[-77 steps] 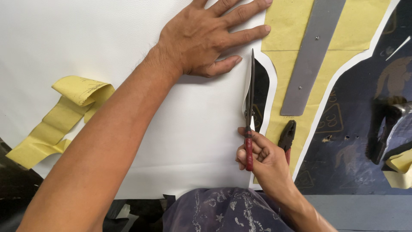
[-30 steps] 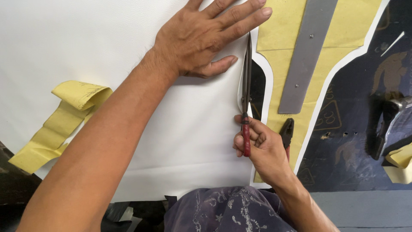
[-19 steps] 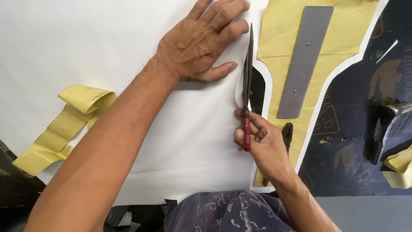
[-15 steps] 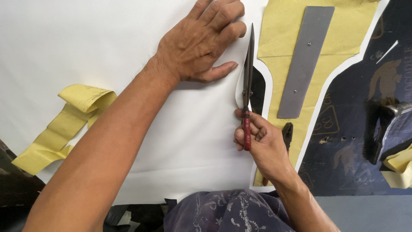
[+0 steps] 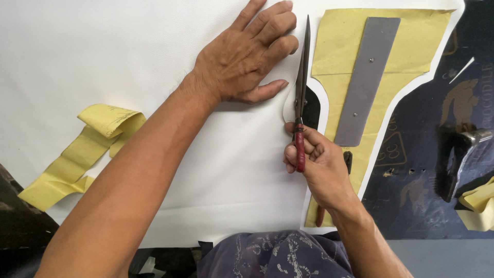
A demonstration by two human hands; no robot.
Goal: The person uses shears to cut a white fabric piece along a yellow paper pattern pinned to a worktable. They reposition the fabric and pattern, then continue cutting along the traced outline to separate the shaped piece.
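My right hand [image 5: 318, 163] grips long scissors [image 5: 302, 87] by their red-wrapped handles, the dark blades nearly closed and pointing away from me. The blades run along the left edge of a yellow paper pattern [image 5: 406, 46] lying on a large white sheet [image 5: 103, 56]. A cut gap shows dark beside the blades. My left hand [image 5: 247, 54] lies flat, fingers spread, pressing the white sheet just left of the blades. A grey metal bar [image 5: 366, 77] rests on the yellow pattern as a weight.
A folded yellow paper strip [image 5: 82, 149] lies on the white sheet at the left. A dark printed mat [image 5: 432, 170] covers the table at the right, with a metal-and-black tool [image 5: 455, 157] and another yellow scrap [image 5: 478, 206] near the right edge.
The scissors have advanced away from me along the pattern's edge and the blades have closed. My left hand slid slightly forward and its fingers drew together on the sheet.
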